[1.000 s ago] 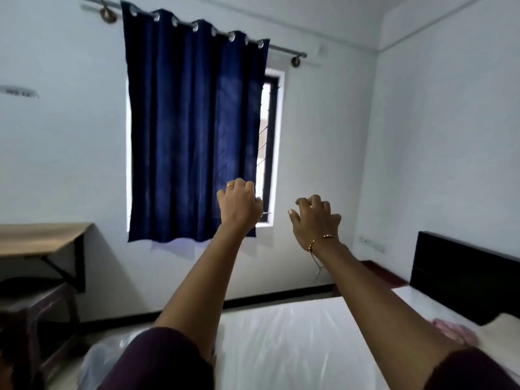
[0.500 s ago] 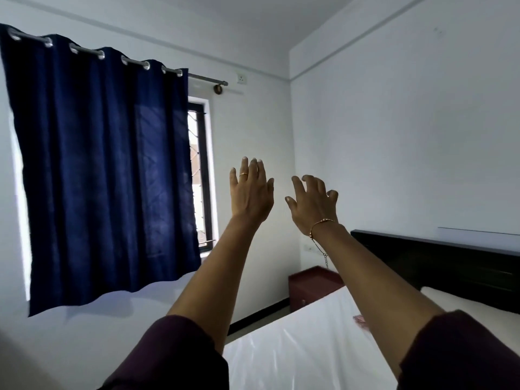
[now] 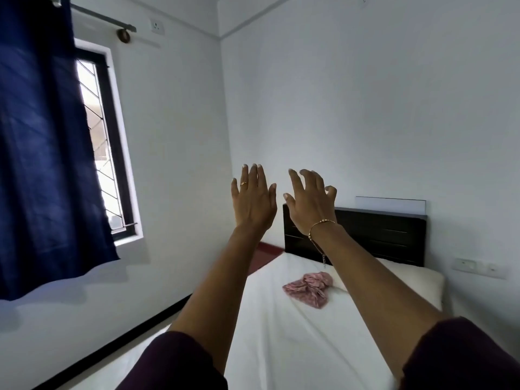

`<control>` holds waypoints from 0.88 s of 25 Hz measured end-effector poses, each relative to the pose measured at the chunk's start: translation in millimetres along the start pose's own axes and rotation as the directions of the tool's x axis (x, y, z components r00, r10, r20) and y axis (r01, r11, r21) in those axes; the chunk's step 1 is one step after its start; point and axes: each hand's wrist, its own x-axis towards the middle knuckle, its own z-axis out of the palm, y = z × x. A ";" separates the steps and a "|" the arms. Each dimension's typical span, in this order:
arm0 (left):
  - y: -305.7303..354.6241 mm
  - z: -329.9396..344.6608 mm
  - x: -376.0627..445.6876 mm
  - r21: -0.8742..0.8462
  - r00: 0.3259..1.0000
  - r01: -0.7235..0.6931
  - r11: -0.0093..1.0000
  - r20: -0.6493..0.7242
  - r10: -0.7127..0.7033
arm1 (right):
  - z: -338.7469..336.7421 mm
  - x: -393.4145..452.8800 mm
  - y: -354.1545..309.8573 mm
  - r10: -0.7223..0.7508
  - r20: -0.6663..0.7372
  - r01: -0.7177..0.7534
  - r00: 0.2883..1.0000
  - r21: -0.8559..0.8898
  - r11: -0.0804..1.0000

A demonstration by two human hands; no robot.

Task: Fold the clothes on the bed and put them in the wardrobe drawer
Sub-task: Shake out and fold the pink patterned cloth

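A crumpled pink garment (image 3: 308, 287) lies on the white sheet of the bed (image 3: 281, 339), near the pillow end. Both my arms are stretched out in the air above the bed. My left hand (image 3: 253, 199) is raised with its fingers straight and holds nothing. Beside it, my right hand (image 3: 308, 205), with a gold bracelet at the wrist, has its fingers spread and slightly bent, also empty. Both hands hang well above the garment. No wardrobe or drawer is in view.
A dark headboard (image 3: 374, 235) stands against the far wall, with a white pillow (image 3: 416, 280) in front of it. A blue curtain (image 3: 47, 142) half covers the window (image 3: 98, 153) on the left. A reddish bedside cabinet (image 3: 264, 254) sits in the corner.
The view has swung right from the curtain toward the bed's head, bringing the pink garment into view. Both hands have uncurled from loose fists to straight fingers.
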 end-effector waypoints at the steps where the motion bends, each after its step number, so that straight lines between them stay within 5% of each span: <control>1: 14.0 16.0 3.4 -0.008 1.000 0.005 1.000 0.007 -0.005 | 10.3 2.4 18.9 -0.002 0.015 0.002 1.000 -0.009 1.000; 13: 132.0 209.0 20.7 0.026 0.978 0.069 0.997 0.195 -0.073 | 146.4 23.7 214.0 -0.066 0.174 0.060 0.983 0.041 0.997; 22: 142.6 408.8 69.3 0.042 0.946 0.098 0.994 0.307 -0.106 | 340.0 67.5 304.3 -0.068 0.324 0.024 0.944 0.138 0.990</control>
